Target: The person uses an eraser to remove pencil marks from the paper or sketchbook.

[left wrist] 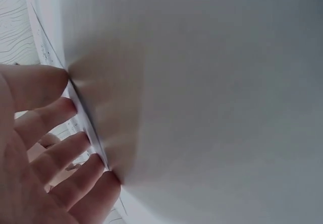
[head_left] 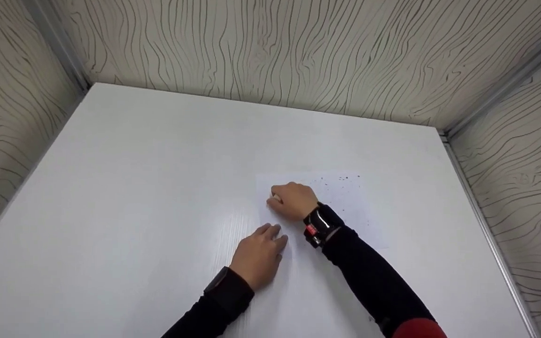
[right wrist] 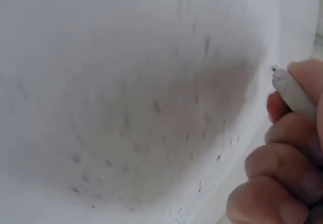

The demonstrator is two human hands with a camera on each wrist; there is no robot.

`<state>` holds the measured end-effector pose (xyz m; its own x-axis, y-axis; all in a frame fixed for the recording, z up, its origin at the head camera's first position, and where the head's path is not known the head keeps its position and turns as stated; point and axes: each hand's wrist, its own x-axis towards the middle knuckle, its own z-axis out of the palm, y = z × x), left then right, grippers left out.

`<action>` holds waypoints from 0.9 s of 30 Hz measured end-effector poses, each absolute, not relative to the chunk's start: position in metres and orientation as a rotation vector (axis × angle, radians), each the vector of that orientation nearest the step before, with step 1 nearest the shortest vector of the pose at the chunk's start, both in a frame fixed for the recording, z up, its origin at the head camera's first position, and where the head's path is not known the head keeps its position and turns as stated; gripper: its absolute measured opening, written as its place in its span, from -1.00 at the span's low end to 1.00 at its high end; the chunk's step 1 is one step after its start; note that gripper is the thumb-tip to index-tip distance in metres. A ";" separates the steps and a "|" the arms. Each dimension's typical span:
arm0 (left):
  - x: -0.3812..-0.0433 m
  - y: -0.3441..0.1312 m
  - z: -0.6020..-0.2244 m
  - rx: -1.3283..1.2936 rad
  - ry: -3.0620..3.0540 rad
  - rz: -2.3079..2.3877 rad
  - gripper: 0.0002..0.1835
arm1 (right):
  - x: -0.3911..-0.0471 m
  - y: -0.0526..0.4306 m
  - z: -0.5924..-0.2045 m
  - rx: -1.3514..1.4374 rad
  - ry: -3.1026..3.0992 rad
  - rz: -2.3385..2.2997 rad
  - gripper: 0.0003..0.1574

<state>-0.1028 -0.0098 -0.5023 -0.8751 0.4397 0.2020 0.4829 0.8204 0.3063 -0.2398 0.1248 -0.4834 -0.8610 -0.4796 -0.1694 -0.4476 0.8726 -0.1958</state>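
A sheet of white paper (head_left: 355, 211) lies on the white table, strewn with small dark crumbs (head_left: 346, 178), thickest near its far right part. My right hand (head_left: 294, 201) is over the paper's left part and pinches a white eraser (right wrist: 295, 95) between thumb and forefinger. Dark specks cling to the eraser's tip, which looks apart from the paper in the right wrist view. Nearer to me, my left hand (head_left: 257, 257) rests its spread fingertips at the paper's near left edge. That edge runs under the fingers (left wrist: 55, 161) in the left wrist view.
The white table (head_left: 158, 164) spreads widely to the left of the paper. Wood-grain panels (head_left: 261, 47) rise at its back and both sides, with metal rails (head_left: 491, 230) at the corners and right edge. A small dark speck (head_left: 371, 318) lies by the right forearm.
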 end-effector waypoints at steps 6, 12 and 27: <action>-0.105 -0.008 -0.494 -0.719 -2.894 -0.550 -0.71 | -0.246 0.133 -0.481 -0.592 2.972 -0.097 -0.65; -0.103 -0.005 -0.495 -0.721 -2.911 -0.543 -0.74 | -0.258 0.138 -0.478 -0.452 3.012 -0.109 -0.64; -0.104 -0.009 -0.497 -0.730 -2.863 -0.498 -0.78 | -0.258 0.139 -0.483 -0.355 3.045 -0.150 -0.62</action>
